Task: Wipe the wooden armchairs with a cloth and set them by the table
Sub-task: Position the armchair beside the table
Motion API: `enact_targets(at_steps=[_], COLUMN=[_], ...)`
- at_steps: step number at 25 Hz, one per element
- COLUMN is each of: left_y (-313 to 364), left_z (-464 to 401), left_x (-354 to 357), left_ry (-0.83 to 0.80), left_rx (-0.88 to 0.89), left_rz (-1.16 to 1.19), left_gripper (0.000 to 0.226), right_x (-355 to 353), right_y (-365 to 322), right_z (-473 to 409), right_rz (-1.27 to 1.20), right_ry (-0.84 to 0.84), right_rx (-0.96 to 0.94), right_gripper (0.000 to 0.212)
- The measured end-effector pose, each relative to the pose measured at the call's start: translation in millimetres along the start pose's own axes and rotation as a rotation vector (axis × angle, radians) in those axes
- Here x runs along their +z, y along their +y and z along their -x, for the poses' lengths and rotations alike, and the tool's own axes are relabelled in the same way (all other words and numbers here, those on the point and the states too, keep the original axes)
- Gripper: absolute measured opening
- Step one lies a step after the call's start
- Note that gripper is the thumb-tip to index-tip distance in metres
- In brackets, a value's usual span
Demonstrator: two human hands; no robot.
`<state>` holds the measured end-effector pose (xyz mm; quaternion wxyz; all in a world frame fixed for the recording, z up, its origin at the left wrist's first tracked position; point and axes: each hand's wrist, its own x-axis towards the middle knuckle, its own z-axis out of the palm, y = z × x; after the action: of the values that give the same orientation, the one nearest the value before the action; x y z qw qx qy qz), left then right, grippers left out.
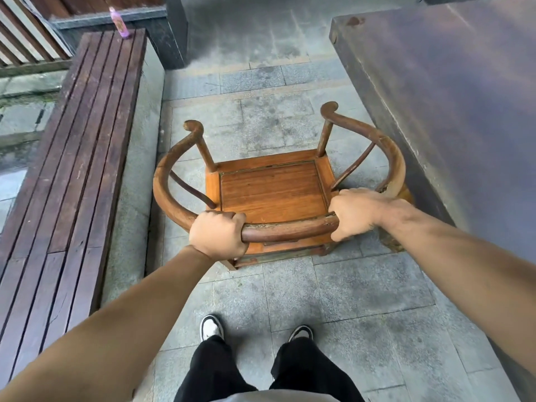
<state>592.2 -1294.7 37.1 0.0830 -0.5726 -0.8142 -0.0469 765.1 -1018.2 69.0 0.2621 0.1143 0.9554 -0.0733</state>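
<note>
table [452, 91]: dark slab at right, destination | bench [72, 158]: left, pink bottle [119, 22] on it | armchair [275, 192]: on paving just beside table, likely being positioned | left hand [217, 234], right hand [354, 213]: both wrapped around curved back rail to steer | cloth: unseen

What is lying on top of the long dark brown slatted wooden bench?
Only a small pink plastic bottle stands on the long dark brown slatted wooden bench, at its far end. No cloth shows there. The left forearm covers part of the near end.
</note>
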Motion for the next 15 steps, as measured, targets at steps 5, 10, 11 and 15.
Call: enact_targets(at_steps=[5,10,11,15], left_y=[-28.4,-87.8,-102.3,-147.3], left_z=[10.2,48.1,56.7,80.5], left_x=[7.1,7.7,6.0,-3.3], left_ry=[0.037,0.044,0.027,0.053], left_rx=[0.090,0.231,0.259,0.371], left_rz=[0.017,0.037,0.044,0.034], left_gripper=[0.021,0.023,0.024,0.024], right_x=[3.4,20.7,21.5,26.3], right_y=[-24.4,-97.7,-118.0,-186.8], right_z=[-0.8,7.3,10.0,15.2], right_rz=[-0.042,-0.101,-0.112,-0.161], right_ry=[0.040,0.041,0.039,-0.008], right_rx=[0.046,0.098,0.118,0.208], right_gripper=[0.048,0.044,0.043,0.044])
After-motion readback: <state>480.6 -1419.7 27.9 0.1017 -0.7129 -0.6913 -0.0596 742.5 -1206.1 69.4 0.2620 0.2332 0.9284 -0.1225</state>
